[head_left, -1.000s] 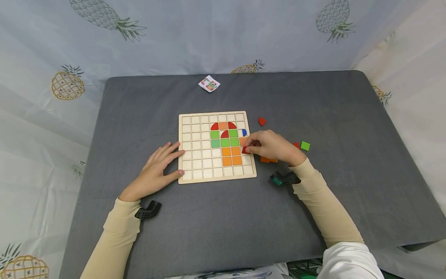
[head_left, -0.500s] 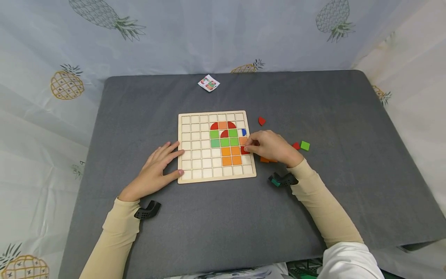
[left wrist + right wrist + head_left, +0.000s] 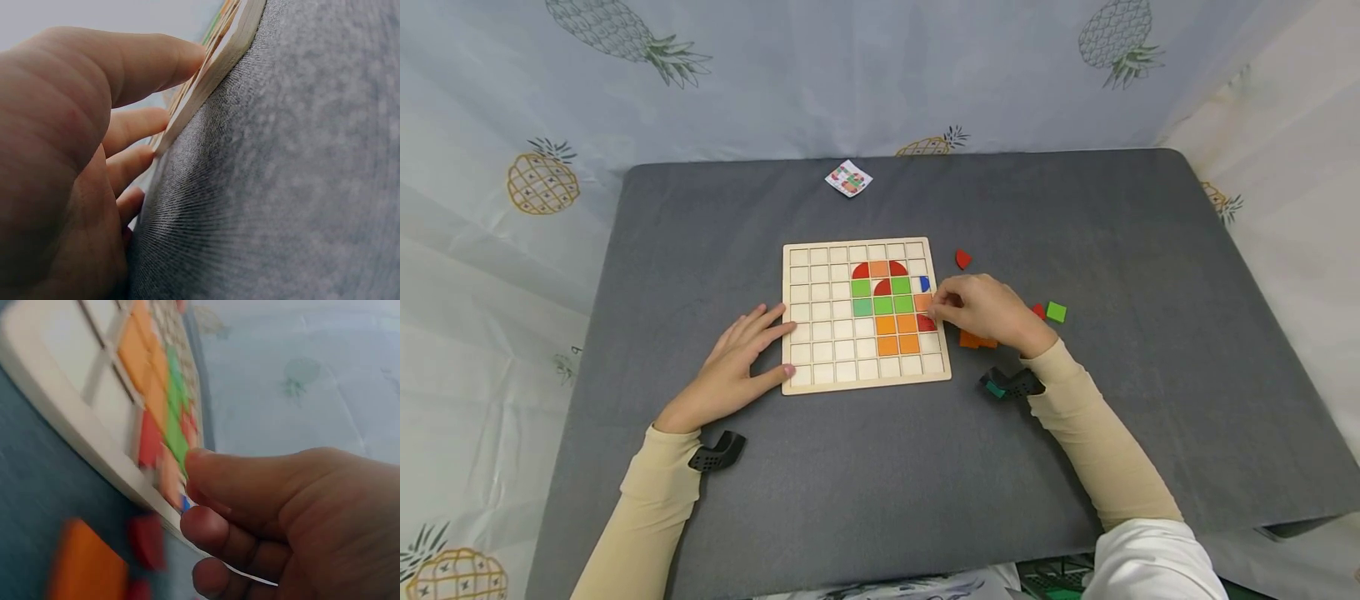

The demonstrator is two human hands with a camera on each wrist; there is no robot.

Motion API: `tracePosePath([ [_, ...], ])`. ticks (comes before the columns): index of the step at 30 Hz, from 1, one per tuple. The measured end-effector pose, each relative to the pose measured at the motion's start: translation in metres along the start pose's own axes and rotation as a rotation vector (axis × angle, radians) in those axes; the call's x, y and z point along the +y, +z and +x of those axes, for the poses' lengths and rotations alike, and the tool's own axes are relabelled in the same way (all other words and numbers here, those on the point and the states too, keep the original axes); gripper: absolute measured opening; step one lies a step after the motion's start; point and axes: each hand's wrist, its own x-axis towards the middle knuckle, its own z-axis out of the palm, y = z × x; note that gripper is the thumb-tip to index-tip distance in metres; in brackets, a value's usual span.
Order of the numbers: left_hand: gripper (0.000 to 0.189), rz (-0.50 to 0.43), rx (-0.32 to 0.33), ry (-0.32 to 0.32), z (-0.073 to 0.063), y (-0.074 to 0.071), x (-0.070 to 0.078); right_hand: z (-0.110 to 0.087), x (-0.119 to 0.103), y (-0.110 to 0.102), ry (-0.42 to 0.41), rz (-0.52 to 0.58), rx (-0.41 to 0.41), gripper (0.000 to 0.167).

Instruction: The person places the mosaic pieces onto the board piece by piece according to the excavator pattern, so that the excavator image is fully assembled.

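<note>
A wooden grid board lies on the table with red, orange, green and blue pieces in its right half. My left hand rests its thumb and fingertips on the board's left edge, fingers spread. My right hand hovers over the right edge, thumb and fingers bent with nothing held between them. Close below its fingertips, a red piece sits in a cell near that edge, under a light-orange square. In the right wrist view the same red piece lies flat, apart from the fingers.
Right of the board lie loose pieces: orange ones partly under the right hand, a green square beside a red piece, and another red piece farther back. A small patterned card lies near the table's far edge.
The red piece has gone from tilted in my right fingers to flat in its cell. My right hand has let go and lifted slightly away. My left hand stays put.
</note>
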Motion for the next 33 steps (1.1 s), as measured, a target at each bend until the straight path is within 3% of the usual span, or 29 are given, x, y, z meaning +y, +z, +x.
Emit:
tracePosePath([
  [6, 0.066, -0.002, -0.003, 0.001, -0.001, 0.000, 0.000, -0.007, 0.013, -0.019, 0.036, 0.003, 0.051, 0.019],
  [14, 0.066, -0.008, -0.002, -0.004, -0.001, 0.001, 0.000, -0.007, 0.020, -0.021, 0.025, -0.029, -0.128, 0.033],
  [19, 0.066, -0.003, 0.001, -0.003, 0.000, 0.002, 0.000, -0.006, 0.019, -0.016, 0.013, -0.053, -0.179, 0.041],
  [30, 0.065, -0.012, 0.010, 0.009, -0.001, 0.002, 0.001, -0.008, 0.018, -0.015, 0.012, -0.103, -0.129, 0.020],
  [33, 0.064, -0.011, 0.019, 0.014, -0.002, 0.003, 0.000, -0.009, 0.019, -0.018, 0.029, -0.098, -0.133, 0.023],
])
